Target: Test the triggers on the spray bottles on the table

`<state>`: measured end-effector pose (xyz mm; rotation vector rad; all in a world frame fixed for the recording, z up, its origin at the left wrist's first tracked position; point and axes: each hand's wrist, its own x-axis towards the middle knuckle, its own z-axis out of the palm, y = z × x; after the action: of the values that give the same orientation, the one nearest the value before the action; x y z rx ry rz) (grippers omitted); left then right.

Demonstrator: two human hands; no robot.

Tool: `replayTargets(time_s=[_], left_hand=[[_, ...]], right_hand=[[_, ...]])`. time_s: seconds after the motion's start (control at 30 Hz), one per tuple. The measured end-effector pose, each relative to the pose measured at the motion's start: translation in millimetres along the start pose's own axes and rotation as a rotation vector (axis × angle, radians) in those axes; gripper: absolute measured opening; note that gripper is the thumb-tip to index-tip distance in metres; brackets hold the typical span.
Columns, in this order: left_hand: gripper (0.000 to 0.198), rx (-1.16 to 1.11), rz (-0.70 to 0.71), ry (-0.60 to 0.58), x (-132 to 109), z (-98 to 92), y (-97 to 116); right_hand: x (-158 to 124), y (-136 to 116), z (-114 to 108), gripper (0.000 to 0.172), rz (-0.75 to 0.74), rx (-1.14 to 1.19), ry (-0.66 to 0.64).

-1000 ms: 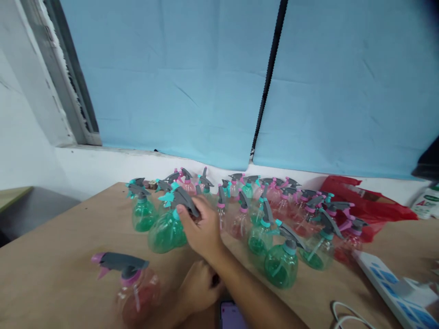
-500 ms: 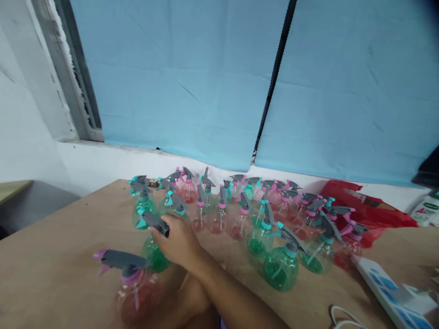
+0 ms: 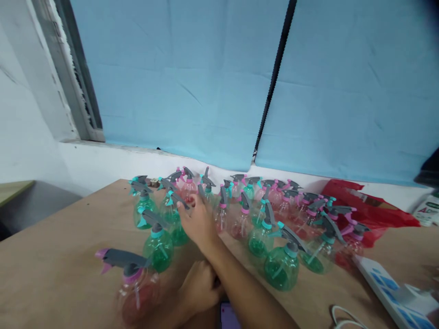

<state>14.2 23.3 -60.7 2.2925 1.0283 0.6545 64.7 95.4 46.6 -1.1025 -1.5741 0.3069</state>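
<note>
A pink spray bottle stands left of the left hand, which curls loosely, its hold hidden. A green spray bottle stands just left of the right hand, open-fingered, reaching among pink-capped bottles, gripping nothing.

The scene was evenly and softly lit, with daylight filtering through the blue curtain, giving everything a cool tint. Shadows on the table were faint. The pink bottle nearest the camera was blurred, as was the left hand. The window frame leaned from wide-angle distortion, and the top right corner darkened.
</note>
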Motion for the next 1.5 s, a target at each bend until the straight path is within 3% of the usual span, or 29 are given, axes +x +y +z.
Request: replayTargets(time_s=[0.13,0.3,0.5,0.67,0.8,1.0,1.2,1.33,1.5], left_hand=[[0.019,0.027,0.052,-0.014,1.1,-0.4,3.3],[0.013,0.128,0.036,-0.033,0.9,0.7,5.3],[0.011,0.247,0.035,-0.074,1.1,1.1,6.2],[0.019,0.217,0.099,-0.07,0.3,0.7,7.8],[0.026,0.197,0.036,-0.035,0.2,-1.1,9.4],[0.028,0.186,0.002,-0.015,1.2,-3.7,12.2],[0.03,0.185,0.019,0.008,1.4,-1.9,8.8],[0.029,0.181,0.038,0.021,0.7,-1.5,7.1],[0.03,0.167,0.056,0.017,0.1,-3.3,7.7]], right_hand=[[5.6,11.3,4.5,0.009,-0.031,-0.043,-0.131],[1.4,18.4,-0.6,0.012,-0.006,-0.061,-0.08],[-4.8,31.4,-22.4,0.013,-0.043,-0.04,-0.065],[-14.2,56.3,-47.4,0.015,-0.081,-0.058,0.031],[-21.6,77.1,-65.9,0.013,-0.047,-0.058,0.114],[-28.9,93.6,-68.8,0.016,-0.081,0.082,0.189],[-25.6,96.4,-54.1,0.026,0.024,0.257,0.101],[-19.6,98.2,-53.1,0.03,0.077,0.417,-0.057],[-16.4,94.5,-64.5,0.016,0.026,0.512,-0.269]])
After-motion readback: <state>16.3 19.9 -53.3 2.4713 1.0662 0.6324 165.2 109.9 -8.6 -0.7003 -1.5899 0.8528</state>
